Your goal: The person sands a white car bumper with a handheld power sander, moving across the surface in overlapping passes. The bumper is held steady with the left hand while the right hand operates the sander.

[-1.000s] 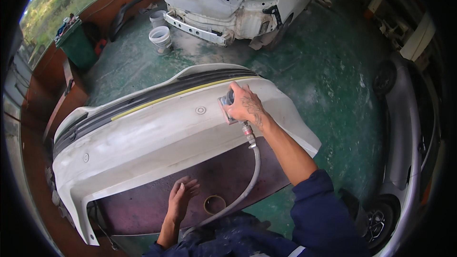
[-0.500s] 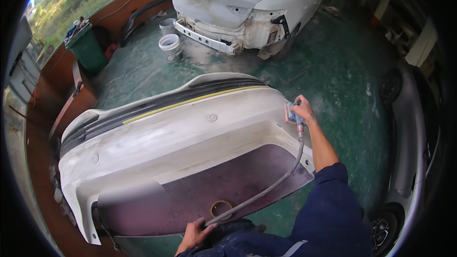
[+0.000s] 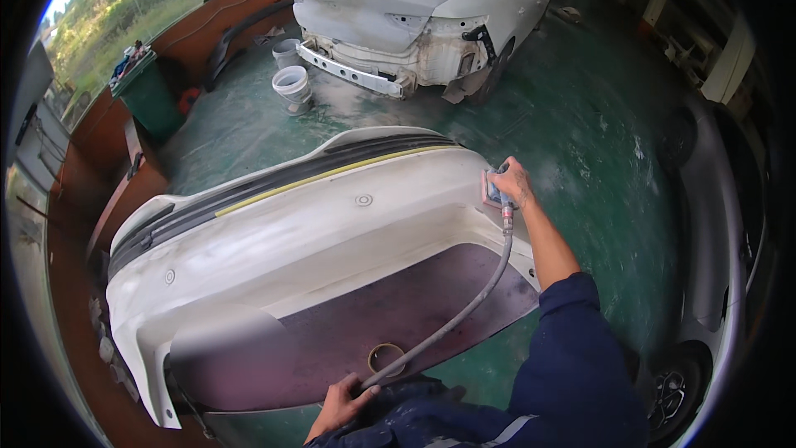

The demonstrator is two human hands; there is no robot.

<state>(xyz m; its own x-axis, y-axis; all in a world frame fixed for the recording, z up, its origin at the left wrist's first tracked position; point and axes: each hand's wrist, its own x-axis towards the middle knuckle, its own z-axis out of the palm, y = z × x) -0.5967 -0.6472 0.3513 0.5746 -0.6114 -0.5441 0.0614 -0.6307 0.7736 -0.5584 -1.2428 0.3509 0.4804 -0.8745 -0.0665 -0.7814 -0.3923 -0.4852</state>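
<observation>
A white car bumper [image 3: 298,220] lies across the middle of the view, with dark trim and a yellow strip along its far side. My right hand [image 3: 516,182] is closed around a small sander [image 3: 495,189], whose pad rests on the bumper's right end. From the sander a grey hose [image 3: 464,315] curves down to my left hand [image 3: 340,406], where the fingers wrap round it near my body. On the dark purplish panel [image 3: 332,340] on the bumper's near side sits a roll of tape [image 3: 386,359], partly behind the hose.
Beyond the bumper stands a white car [image 3: 398,21] with its rear bumper off. Two buckets [image 3: 292,87] are beside it on the green floor [image 3: 572,158]. A green bin [image 3: 149,95] stands by the orange wall at far left; a dark grey car [image 3: 713,224] is at right.
My right hand and the sander have shifted slightly left along the bumper's right end. The left hand keeps hold of the hose. The whole view has turned a little.
</observation>
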